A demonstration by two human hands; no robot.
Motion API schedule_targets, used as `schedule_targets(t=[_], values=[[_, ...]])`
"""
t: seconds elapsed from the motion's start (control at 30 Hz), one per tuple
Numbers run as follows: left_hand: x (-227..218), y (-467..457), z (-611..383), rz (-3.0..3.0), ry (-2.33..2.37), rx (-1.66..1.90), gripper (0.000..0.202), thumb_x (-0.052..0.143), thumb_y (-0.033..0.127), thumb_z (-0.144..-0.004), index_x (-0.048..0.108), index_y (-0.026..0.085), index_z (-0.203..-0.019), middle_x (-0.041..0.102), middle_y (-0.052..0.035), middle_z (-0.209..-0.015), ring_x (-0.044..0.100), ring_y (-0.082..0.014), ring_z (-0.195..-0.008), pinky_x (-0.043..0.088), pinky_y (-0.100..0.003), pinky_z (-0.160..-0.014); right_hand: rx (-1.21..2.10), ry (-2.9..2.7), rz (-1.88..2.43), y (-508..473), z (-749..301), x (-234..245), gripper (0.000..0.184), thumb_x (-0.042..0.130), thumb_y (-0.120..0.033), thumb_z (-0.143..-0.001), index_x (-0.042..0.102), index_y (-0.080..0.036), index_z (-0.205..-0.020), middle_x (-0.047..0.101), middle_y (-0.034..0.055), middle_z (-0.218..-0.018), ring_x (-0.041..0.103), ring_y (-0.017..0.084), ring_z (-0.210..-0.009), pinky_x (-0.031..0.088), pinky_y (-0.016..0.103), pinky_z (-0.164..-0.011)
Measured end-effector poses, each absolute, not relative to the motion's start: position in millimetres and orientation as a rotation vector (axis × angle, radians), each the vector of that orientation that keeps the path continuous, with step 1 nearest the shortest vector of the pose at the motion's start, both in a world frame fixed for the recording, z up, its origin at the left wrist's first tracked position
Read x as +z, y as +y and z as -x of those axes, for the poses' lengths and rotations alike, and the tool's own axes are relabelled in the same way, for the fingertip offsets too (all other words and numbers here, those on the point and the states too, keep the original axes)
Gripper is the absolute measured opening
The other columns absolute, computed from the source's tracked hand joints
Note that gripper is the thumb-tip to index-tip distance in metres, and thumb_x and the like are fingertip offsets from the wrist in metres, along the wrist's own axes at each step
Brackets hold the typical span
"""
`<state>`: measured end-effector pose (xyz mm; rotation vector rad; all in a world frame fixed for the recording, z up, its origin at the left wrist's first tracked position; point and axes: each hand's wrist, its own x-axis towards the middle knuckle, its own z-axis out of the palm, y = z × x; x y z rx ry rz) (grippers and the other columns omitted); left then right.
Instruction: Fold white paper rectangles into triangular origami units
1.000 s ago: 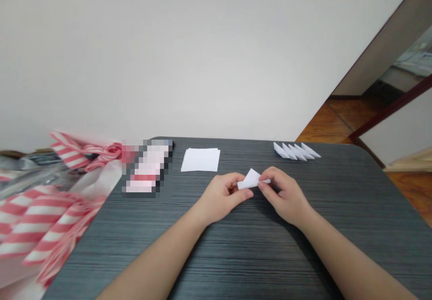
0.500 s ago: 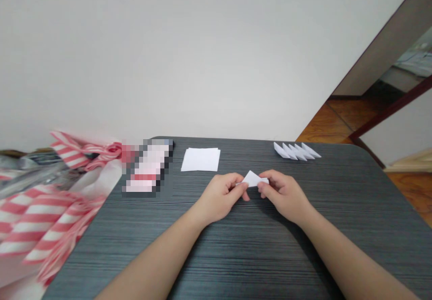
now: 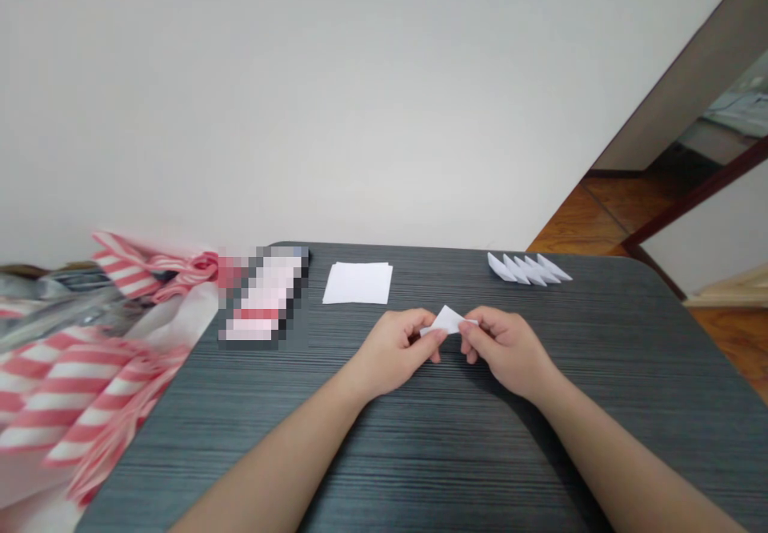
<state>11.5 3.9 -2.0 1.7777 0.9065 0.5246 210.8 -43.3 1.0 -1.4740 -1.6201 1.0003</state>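
Between my two hands is a small folded piece of white paper [image 3: 447, 320], its peak pointing away from me and a strip along its lower edge. My left hand [image 3: 399, 353] pinches its left end between thumb and fingers. On the right end, my right hand [image 3: 505, 349] has a similar pinch, thumb on top. The fingertips beneath the paper are partly hidden. Beyond my left hand lies a small stack of white paper sheets [image 3: 358, 283]. Several folded white paper pieces [image 3: 528, 269] overlap in a row beyond my right hand.
The dark wood-grain table [image 3: 384, 453] reaches back to a pale wall [image 3: 384, 101]. A blurred-out phone-like object [image 3: 264, 293] lies at its left edge. Red-and-white striped bags [image 3: 78, 389] are piled left of the table. Wooden floor [image 3: 579, 217] shows at right.
My thumbs have shifted slightly on the folded paper, the left one further in toward its middle. The paper's peak sits a touch lower. The stack and the row have stayed put.
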Motion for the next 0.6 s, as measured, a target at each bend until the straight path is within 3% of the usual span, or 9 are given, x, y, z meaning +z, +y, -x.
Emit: schedule_targets(t=[0.2, 0.6], values=[[2.6, 4.0, -11.8, -1.862, 0.926, 0.527, 0.033, 0.053, 0.03, -0.093, 0.061, 0.015, -0.064, 0.059, 0.0026, -0.058, 0.045, -0.0087, -0.052, 0.032, -0.021, -0.052, 1.064, -1.617, 1.46, -43.7, -208.7, -2.6, 0.022, 0.055, -0.028, -0.092, 0.063, -0.018, -0.074, 0.067, -0.0011, -0.06, 0.062, 0.012, -0.053, 0.047, 0.022, -0.056], [4.9, 2.3, -12.0, -1.867, 0.916, 0.486, 0.031, 0.052, 0.03, -0.093, 0.062, 0.016, -0.067, 0.061, 0.0036, -0.058, 0.045, -0.0081, -0.05, 0.03, -0.02, -0.048, 1.084, -1.698, 1.482, -43.7, -205.1, 4.0, 0.021, 0.057, -0.026, -0.09, 0.062, -0.018, -0.072, 0.067, -0.0015, -0.059, 0.063, 0.011, -0.052, 0.045, 0.02, -0.053]])
